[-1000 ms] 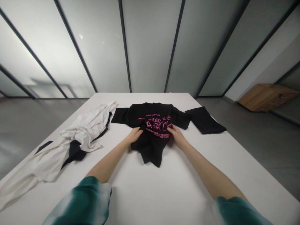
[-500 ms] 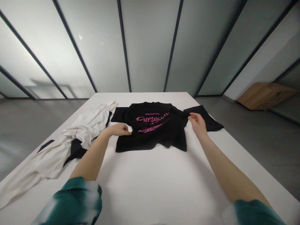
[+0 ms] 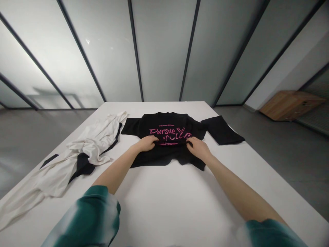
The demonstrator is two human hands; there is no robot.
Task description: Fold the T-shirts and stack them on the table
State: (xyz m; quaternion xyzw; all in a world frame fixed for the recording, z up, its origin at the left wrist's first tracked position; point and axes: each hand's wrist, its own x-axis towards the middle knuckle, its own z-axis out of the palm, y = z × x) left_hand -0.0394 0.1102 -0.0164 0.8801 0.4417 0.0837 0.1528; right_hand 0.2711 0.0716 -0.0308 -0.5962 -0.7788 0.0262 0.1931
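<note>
A black T-shirt (image 3: 167, 120) with pink lettering lies on the white table, its collar toward the far edge and its sleeves out to the sides. My left hand (image 3: 147, 143) pinches the shirt fabric just left of the print. On the other side, my right hand (image 3: 199, 147) grips the cloth at the print's right end. Between my hands the fabric is bunched, and the lower lines of lettering are partly folded over. The hem nearest me is wavy and uneven.
White garments (image 3: 95, 137) lie crumpled along the left side, with dark cloth (image 3: 83, 164) among them. A folded black garment (image 3: 223, 130) rests right of the shirt on the white table (image 3: 164, 206). Beyond stand frosted glass panels (image 3: 164, 51) and a wooden cabinet (image 3: 290, 104).
Both hands have moved inward, the right one from the right sleeve and the left one from the shirt's left edge. The fabric at the print is now gathered between them.
</note>
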